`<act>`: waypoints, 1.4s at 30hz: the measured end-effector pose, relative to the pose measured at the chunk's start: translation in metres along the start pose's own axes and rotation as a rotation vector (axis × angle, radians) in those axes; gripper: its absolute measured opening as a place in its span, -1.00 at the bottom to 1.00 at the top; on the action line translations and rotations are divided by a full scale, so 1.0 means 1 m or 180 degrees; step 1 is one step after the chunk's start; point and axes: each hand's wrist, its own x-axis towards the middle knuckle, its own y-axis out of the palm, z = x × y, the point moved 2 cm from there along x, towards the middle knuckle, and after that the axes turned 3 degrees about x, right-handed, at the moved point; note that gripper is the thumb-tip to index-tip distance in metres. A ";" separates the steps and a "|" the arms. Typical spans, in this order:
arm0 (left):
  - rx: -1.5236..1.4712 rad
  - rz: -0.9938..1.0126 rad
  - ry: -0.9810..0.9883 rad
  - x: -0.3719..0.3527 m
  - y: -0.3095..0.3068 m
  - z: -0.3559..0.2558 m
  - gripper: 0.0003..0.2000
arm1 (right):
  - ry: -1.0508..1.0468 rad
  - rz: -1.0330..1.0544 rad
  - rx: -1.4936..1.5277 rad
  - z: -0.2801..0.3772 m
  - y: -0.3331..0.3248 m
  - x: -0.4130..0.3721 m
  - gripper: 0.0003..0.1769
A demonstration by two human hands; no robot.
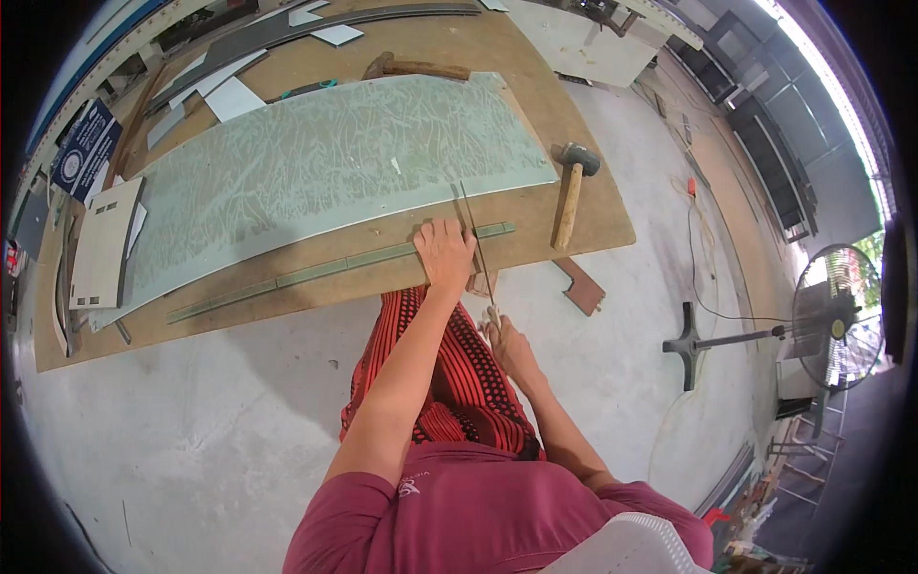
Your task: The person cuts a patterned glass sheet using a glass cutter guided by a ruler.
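Observation:
My left hand (445, 254) presses down on a long, narrow green strip (316, 272) lying along the near edge of the table, its fingers bent over it. In my right hand (512, 348), below the table edge, is the handle of a handsaw (481, 253). The thin blade points away from me and crosses the strip just right of my left hand. Whether its teeth have cut into the strip is too small to tell. Beyond the strip lies a large pale green patterned panel (316, 153).
A black-headed mallet (570, 201) lies right on the brown table (602, 225); another hammer (421, 69) lies behind the panel. A beige board (103, 244) rests at the left. A brown notched piece (580, 287) is below the table edge. A standing fan (840, 325) is at right.

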 end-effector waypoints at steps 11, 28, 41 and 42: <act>0.0031 0.0018 -0.0001 0.001 -0.002 0.000 -0.81 | -0.0046 -0.0062 -0.0096 0.007 0.001 0.033 -0.64; 0.0027 0.0016 0.0018 0.001 -0.002 0.001 -0.81 | 0.0001 -0.0067 -0.0060 0.004 0.001 0.017 -0.65; 0.0021 0.0098 -0.0019 0.000 -0.002 0.001 -0.82 | 0.0070 -0.0096 -0.0090 0.007 0.003 0.035 -0.63; 0.0029 0.0084 -0.0022 0.001 -0.002 0.002 -0.82 | 0.0053 -0.0095 -0.0090 0.008 0.004 0.033 -0.63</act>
